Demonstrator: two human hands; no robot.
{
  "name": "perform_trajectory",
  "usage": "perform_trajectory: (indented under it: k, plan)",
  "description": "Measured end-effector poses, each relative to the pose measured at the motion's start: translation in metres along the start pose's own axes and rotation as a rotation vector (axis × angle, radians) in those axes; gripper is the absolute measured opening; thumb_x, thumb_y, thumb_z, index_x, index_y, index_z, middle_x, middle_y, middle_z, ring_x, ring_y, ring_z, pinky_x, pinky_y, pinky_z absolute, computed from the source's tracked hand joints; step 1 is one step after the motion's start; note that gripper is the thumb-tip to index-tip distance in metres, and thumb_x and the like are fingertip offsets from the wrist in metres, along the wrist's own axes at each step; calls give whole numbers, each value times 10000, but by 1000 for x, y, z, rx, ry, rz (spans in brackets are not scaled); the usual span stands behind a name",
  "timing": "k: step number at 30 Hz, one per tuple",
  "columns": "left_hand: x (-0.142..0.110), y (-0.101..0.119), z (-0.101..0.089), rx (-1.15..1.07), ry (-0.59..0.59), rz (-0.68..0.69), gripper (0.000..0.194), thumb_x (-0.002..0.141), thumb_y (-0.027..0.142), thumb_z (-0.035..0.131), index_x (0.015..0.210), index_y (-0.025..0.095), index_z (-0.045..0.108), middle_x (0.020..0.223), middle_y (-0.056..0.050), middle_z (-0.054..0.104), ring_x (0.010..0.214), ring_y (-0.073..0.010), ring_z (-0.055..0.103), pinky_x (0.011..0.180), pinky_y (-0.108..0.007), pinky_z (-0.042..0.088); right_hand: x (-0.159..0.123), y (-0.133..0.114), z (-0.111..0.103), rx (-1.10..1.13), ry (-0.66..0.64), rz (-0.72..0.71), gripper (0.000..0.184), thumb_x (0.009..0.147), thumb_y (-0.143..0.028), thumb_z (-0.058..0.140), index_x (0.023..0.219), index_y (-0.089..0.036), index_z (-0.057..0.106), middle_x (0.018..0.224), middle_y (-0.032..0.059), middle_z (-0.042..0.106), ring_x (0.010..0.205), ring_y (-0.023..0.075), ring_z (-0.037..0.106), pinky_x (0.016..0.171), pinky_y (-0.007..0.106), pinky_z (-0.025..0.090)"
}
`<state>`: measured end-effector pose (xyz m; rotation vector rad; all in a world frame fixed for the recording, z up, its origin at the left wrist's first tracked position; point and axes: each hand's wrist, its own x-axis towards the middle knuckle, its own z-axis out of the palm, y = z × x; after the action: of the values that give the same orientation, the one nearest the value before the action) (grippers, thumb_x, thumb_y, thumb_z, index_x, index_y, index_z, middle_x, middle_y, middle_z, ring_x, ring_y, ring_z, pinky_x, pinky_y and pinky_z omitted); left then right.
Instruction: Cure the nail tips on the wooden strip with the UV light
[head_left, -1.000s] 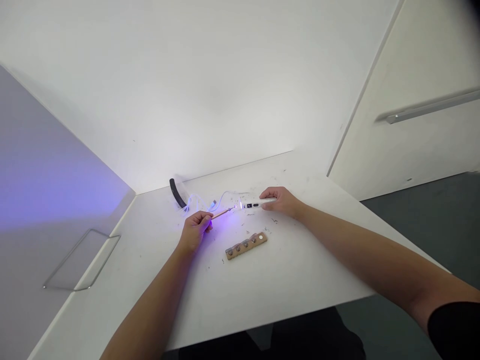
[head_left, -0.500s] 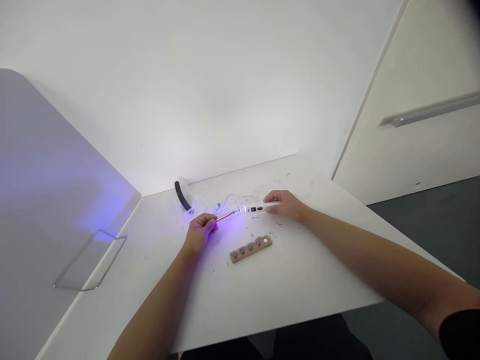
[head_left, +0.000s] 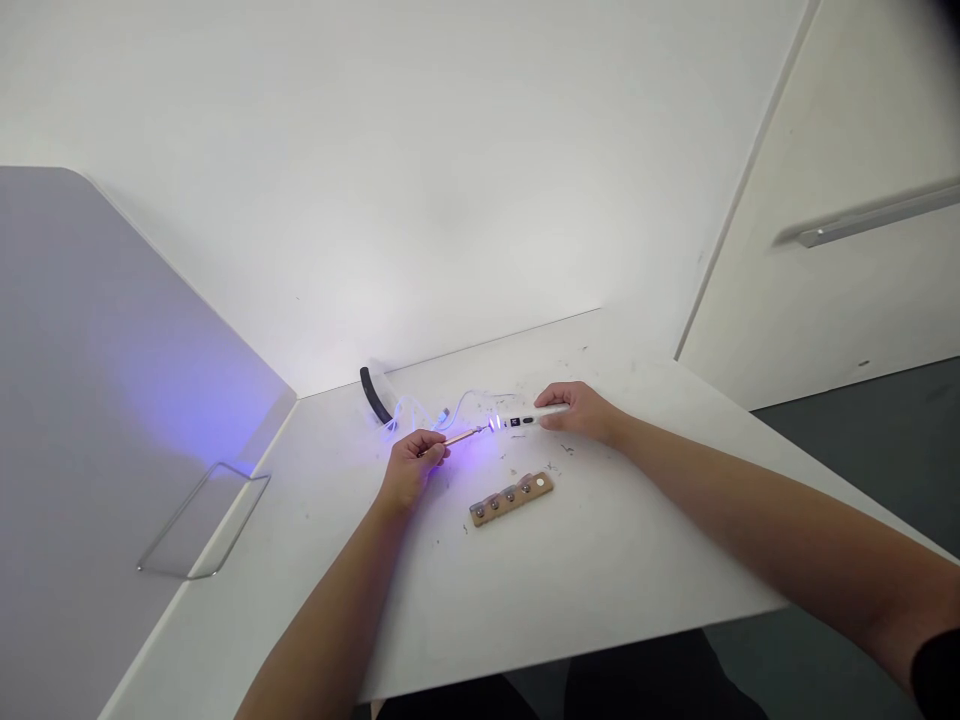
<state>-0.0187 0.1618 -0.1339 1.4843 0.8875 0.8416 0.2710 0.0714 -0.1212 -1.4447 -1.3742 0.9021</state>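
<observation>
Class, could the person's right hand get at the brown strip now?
Probably yes: only small scraps show between the right hand and the brown strip, though the white device it holds may need setting down first.

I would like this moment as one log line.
left hand: holds thin coppery tool; right hand: holds white device, end lit; wooden strip: lies on table
</observation>
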Motion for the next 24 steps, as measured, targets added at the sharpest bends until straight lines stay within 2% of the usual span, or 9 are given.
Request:
perform_trajectory:
  k: [16,24]
  plan:
    - [-2,0,0,47,6,4,204,629,252,657,785,130,607,674,-28,630,633,-105,539,611,-227,394,-4,-7,-1,-33,-14,13,331,561,-354,692,837,-182,630,894,39,637,854,189,583,793,328,444]
    - [-2,2,1,72,20,5,202,614,260,672,759,133,613,665,-19,624,593,-95,516,585,-223,382,-4,-7,0,-34,-21,21,316,577,-342,690,840,-184,618,903,40,623,877,192,574,822,342,437]
